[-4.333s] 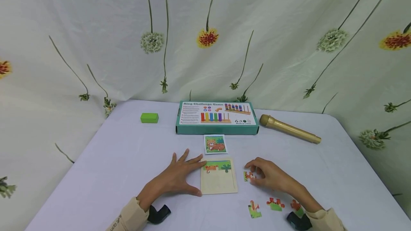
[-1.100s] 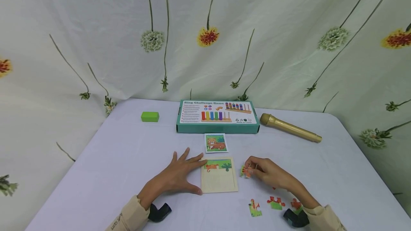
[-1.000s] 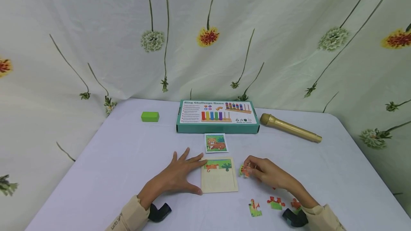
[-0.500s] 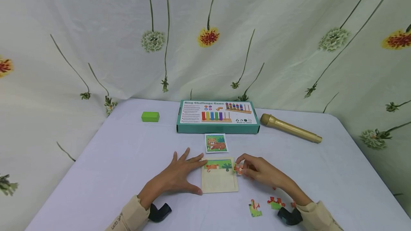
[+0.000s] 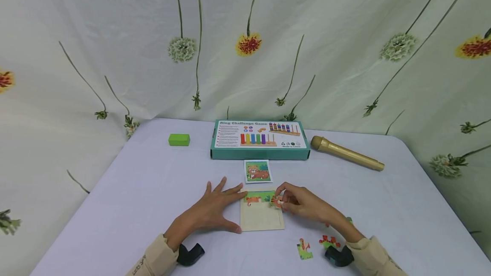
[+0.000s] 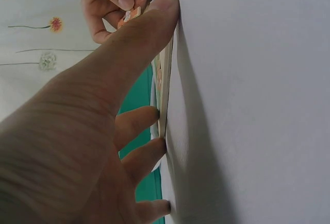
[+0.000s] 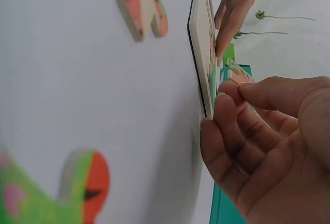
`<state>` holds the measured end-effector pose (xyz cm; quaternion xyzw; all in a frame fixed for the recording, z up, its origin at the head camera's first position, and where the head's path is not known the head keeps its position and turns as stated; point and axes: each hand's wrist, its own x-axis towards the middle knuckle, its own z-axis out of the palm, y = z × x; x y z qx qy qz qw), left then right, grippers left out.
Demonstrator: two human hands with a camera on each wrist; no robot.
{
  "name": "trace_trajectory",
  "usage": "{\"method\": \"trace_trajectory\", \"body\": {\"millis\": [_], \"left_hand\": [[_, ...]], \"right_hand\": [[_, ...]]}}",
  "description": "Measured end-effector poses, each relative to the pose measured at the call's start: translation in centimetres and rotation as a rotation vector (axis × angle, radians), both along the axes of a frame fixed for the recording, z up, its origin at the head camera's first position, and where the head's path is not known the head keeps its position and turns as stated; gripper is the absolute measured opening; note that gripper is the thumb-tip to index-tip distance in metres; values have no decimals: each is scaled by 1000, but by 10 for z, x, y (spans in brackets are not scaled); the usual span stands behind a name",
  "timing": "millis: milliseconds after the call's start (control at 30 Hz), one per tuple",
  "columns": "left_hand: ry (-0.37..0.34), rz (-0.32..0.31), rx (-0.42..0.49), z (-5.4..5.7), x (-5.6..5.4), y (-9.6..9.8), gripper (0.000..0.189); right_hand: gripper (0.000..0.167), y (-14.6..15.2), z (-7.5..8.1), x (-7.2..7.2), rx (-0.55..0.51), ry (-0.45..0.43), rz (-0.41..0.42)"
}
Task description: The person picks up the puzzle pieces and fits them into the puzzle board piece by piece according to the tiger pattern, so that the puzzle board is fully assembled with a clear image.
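Observation:
A pale wooden puzzle board (image 5: 261,219) lies mid-table, its top row filled with tiger and plant pictures. My left hand (image 5: 213,210) spreads along the board's left side, fingertips and thumb at its edge. Over the board's upper right part, my right hand (image 5: 303,202) pinches a tiger-face puzzle piece (image 5: 275,202) between thumb and fingers. The left wrist view shows this piece (image 6: 130,16) tilted up in the fingertips. Loose puzzle pieces lie to the right, among them a green and orange one (image 5: 304,250) and a red and green one (image 5: 329,241).
A tiger picture card (image 5: 258,171) sits just behind the board. Farther back are a teal game box (image 5: 260,153), a green block (image 5: 179,140) and a gold microphone (image 5: 347,154). More loose pieces are partly hidden under the right forearm. A flowered cloth hangs behind.
My right hand has picked up the tiger-face piece from the table and carried it left, over the board's right side. The left hand stays in place.

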<state>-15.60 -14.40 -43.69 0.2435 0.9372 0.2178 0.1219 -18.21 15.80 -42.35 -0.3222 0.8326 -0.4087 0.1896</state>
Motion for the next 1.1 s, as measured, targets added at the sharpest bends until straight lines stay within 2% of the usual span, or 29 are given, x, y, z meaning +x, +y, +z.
{"method": "trace_trajectory", "body": {"millis": [267, 500, 733, 1100], "left_hand": [[7, -3, -6, 2, 1, 0, 94], [9, -3, -11, 3, 1, 0, 94], [13, -7, -6, 2, 1, -1, 94], [24, -13, -6, 1, 1, -1, 95]], "right_hand": [[26, -10, -1, -1, -21, -9, 32], [23, -18, 0, -2, -46, 16, 11], [24, -25, 1, -2, -77, -25, -9], [23, -30, -1, -2, -96, -27, 19]]}}
